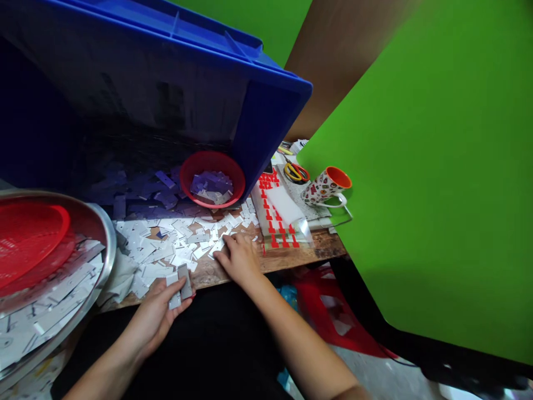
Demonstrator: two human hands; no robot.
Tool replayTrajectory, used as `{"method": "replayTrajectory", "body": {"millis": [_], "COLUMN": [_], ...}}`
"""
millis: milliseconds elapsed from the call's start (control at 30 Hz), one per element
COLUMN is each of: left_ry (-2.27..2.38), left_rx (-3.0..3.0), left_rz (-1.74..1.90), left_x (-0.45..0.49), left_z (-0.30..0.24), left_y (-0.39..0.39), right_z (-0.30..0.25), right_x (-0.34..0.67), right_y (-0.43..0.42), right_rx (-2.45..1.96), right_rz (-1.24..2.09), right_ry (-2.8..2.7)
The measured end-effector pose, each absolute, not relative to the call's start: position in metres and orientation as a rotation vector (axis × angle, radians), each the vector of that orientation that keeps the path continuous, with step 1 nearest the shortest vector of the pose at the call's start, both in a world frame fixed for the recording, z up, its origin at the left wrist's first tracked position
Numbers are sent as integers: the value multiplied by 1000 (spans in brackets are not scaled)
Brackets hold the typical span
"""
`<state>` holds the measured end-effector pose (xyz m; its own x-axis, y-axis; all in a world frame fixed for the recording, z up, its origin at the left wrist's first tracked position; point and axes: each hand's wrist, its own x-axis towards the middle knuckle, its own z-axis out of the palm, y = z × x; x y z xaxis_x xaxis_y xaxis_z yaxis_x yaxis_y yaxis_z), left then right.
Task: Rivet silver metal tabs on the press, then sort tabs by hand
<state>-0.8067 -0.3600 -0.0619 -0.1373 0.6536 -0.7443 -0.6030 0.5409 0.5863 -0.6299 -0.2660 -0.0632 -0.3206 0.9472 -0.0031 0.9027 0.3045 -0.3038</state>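
Note:
Near the table's front edge, my left hand (pixel 160 308) is closed on small flat light-grey plates (pixel 184 280), pinned under the thumb, with slots or holes in them. To the right, my right hand (pixel 241 258) lies low over the wooden table, thumb and index finger apart. Its fingertips touch the right side of a loose spread of similar white and grey plates (pixel 179 239). Whether those fingertips grip a single plate is too small to tell. Behind the spread, a red bowl (pixel 187 186) containing more plates stands inside a blue crate turned on its side.
The blue crate (pixel 278 83) arches over the table's back. At left is a metal basin (pixel 109 239) with plates and a red basket (pixel 33 239). A red-patterned sheet (pixel 270 222), scissors (pixel 295 172) and a patterned mug (pixel 318 189) lie right, beside a green partition (pixel 437 166).

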Motion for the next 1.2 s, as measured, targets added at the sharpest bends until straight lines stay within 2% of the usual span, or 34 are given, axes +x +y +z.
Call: {"method": "replayTrajectory", "body": {"millis": [300,500,567,700,800,1033,1200], "left_ry": [1140,1096,1096,1063,1112,1209,1224], "left_rx": [45,-10,-21,-62,-7,145,137], "left_rz": [1031,1008,1001,1056,1132,1116,1165], "left_x": [-816,-819,-818,-815,-814,-811,-813], "left_z": [-55,-58,-58,-57,-58,-64,-63], "left_y": [-361,-360,-360,-360,-361,-363,-362], "right_z": [-63,-66,-66,-72,-80,-85,-80], "right_x": [-636,-637,-640,-646,-646,-654,-660], "right_y": [-259,-268,-282,-315,-329,-336,-339], "right_rx": [-1616,-1503,-1399,-967,-821,-934,-963], "right_rz": [371,832,882,640,526,903,977], "right_ry": [-2492,-1979,-1872,-2161,-2287,-1951,-1877]}}
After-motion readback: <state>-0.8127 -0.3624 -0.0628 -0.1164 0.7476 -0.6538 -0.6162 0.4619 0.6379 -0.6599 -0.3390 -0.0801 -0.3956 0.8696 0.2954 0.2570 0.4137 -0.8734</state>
